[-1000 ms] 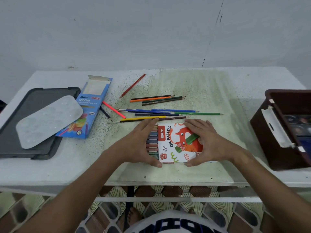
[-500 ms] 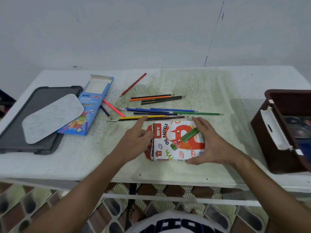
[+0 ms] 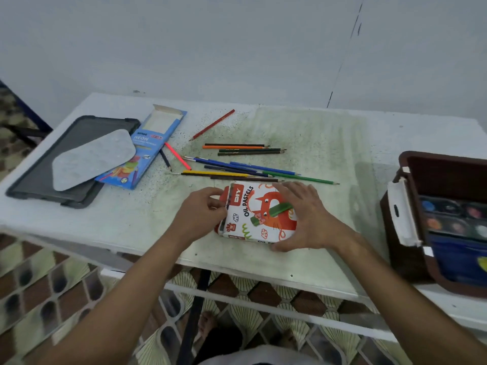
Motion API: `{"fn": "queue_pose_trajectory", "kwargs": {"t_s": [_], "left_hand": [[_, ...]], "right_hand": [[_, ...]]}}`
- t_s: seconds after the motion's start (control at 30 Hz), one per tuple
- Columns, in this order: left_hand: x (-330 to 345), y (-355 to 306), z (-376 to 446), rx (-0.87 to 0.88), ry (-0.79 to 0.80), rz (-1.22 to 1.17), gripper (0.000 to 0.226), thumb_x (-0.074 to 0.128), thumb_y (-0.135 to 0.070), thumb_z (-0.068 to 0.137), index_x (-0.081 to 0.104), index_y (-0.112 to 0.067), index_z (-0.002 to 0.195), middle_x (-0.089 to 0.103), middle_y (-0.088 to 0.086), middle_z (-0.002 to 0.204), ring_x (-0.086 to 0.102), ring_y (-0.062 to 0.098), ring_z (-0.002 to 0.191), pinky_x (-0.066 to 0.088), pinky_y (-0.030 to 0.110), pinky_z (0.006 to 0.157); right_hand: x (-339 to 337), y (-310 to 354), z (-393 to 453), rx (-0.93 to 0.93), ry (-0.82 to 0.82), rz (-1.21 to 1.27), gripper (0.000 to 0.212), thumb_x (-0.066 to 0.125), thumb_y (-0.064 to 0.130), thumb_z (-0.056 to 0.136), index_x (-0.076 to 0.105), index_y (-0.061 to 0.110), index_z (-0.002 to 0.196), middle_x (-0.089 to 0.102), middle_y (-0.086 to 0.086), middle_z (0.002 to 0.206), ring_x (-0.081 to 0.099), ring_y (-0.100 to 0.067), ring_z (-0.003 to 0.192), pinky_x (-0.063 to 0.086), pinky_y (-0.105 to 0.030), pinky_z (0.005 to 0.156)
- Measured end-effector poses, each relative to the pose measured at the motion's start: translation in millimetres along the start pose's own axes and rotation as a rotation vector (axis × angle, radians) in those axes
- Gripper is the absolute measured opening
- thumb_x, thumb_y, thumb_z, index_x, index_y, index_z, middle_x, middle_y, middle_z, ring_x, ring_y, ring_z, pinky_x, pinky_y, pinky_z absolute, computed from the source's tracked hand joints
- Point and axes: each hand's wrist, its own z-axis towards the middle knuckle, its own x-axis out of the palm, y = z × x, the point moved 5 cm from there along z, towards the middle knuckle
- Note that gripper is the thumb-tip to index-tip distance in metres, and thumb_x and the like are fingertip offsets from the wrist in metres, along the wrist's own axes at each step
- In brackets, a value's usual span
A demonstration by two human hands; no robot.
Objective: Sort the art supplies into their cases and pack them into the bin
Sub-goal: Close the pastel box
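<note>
Cardboard, white and orange with OIL PASTELS printed across it, is what we have under both hands: the pastel box (image 3: 259, 214) lies flat on the table (image 3: 329, 143) near its front edge; our right hand (image 3: 303, 217) spreads wide over the box's right end, fingers at the far edge and thumb hooked on the near edge, clasping it in place; our left hand (image 3: 203, 214) is curled at the box's left end, fingertips pinched on the red end flap (image 3: 224, 196), which stands partly ajar.

Outward from the box, at twelve o'clock and just beyond our fingers, lies a loose scatter of coloured pencils (image 3: 237, 169); the nearest brown and yellow ones run almost along the box's far edge; a lone red pencil (image 3: 213, 124) lies farther back, apart from the rest. At ten o'clock sits the blue pencil carton (image 3: 147, 151), its top flap open; a pink pencil (image 3: 177, 159) and a dark one lie just beside it. A pale paint palette (image 3: 92, 159) overlaps that carton's left side and rests on a dark grey tray (image 3: 39, 180) at nine o'clock. At three o'clock, well apart from the box, stands the brown bin (image 3: 395, 233), with a watercolour set (image 3: 453, 217) and a blue case (image 3: 458, 262) already inside; only bare tabletop lies between box and bin.
</note>
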Motion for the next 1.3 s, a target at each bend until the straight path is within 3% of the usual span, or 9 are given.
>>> {"fn": "queue_pose_trajectory", "kwargs": {"t_s": [0.13,0.27,0.43,0.57,0.73,0.97,1.1,1.17,1.3], "left_hand": [[3.7,-2.2,-4.8,-0.024,-0.007,-0.078,0.042,0.061,-0.012,0.082,0.056,-0.018,0.123,0.074,-0.001,0.091,0.07,0.009,0.083,0.06,0.039,0.075],[8.9,-4.1,-3.4,0.008,0.018,-0.073,0.047,0.061,-0.01,0.08,0.054,-0.02,0.125,0.072,-0.008,0.084,0.07,0.004,0.077,0.06,0.03,0.069],[1.2,0.0,-0.2,0.04,0.108,-0.235,0.041,0.058,-0.005,0.086,0.054,-0.022,0.124,0.073,-0.001,0.103,0.07,0.004,0.085,0.055,0.018,0.063],[-20.6,7.7,1.4,0.168,-0.035,-0.085,0.054,0.074,-0.034,0.081,0.052,-0.029,0.13,0.061,-0.014,0.116,0.061,0.002,0.099,0.055,0.027,0.079],[-39.3,-23.0,14.2,0.243,0.176,-0.314,0.08,0.081,-0.024,0.074,0.037,-0.036,0.14,0.053,-0.015,0.128,0.067,0.013,0.099,0.06,0.034,0.072],[-49.8,-117.8,17.5,0.504,0.407,-0.073,0.097,0.087,-0.034,0.061,0.034,-0.044,0.141,0.046,-0.026,0.137,0.058,0.002,0.11,0.056,0.034,0.087],[-17.4,-172.5,0.7,0.673,0.519,0.234,0.125,0.09,-0.05,0.044,0.017,-0.049,0.146,0.032,-0.04,0.134,0.04,-0.023,0.112,0.038,0.003,0.089],[10.4,-199.1,-6.9,0.734,0.518,0.366,0.132,0.09,-0.051,0.044,0.011,-0.041,0.149,0.024,-0.036,0.134,0.035,-0.017,0.111,0.027,0.004,0.089],[75.0,-252.0,-28.5,0.839,0.542,0.54,0.115,0.088,-0.048,0.056,0.021,-0.025,0.146,0.031,-0.016,0.144,0.034,-0.004,0.111,0.03,0.01,0.088]], "right_hand": [[5.7,1.6,1.3,-0.025,-0.055,0.052,0.119,0.072,0.073,0.047,0.021,0.035,0.147,0.026,0.0,0.148,0.019,-0.019,0.137,0.008,-0.045,0.117],[9.2,3.3,-1.9,0.001,-0.129,0.068,0.117,0.071,0.073,0.044,0.023,0.038,0.144,0.028,0.002,0.143,0.02,-0.017,0.134,0.002,-0.032,0.111],[3.1,9.3,-5.5,0.023,-0.232,0.117,0.113,0.071,0.072,0.042,0.034,0.031,0.141,0.038,0.006,0.134,0.031,-0.012,0.125,0.015,-0.033,0.109],[-2.1,23.3,-12.2,0.05,-0.315,0.29,0.11,0.078,0.063,0.042,0.027,0.043,0.137,0.029,0.035,0.126,0.026,0.009,0.119,0.023,-0.035,0.108],[-31.3,45.7,-15.7,0.077,-0.275,0.298,0.119,0.085,0.056,0.042,0.018,0.048,0.14,0.016,0.047,0.124,0.026,-0.007,0.126,0.033,-0.042,0.109],[-112.3,56.0,-47.8,0.139,-0.333,0.241,0.124,0.086,0.055,0.039,0.015,0.052,0.141,0.026,0.024,0.131,0.026,0.0,0.125,0.036,-0.028,0.103],[-160.3,32.2,-86.2,0.202,-0.315,0.249,0.123,0.089,0.052,0.039,0.017,0.058,0.139,0.03,0.031,0.128,0.035,-0.004,0.126,0.042,-0.03,0.104],[-180.0,14.0,-111.4,0.231,-0.307,0.236,0.122,0.092,0.049,0.04,0.02,0.058,0.139,0.026,0.045,0.122,0.037,-0.002,0.124,0.042,-0.023,0.099],[-209.3,-32.8,-162.6,0.308,-0.295,0.174,0.121,0.088,0.059,0.037,0.024,0.056,0.139,0.028,0.036,0.126,0.037,0.01,0.119,0.038,-0.013,0.09]]}}
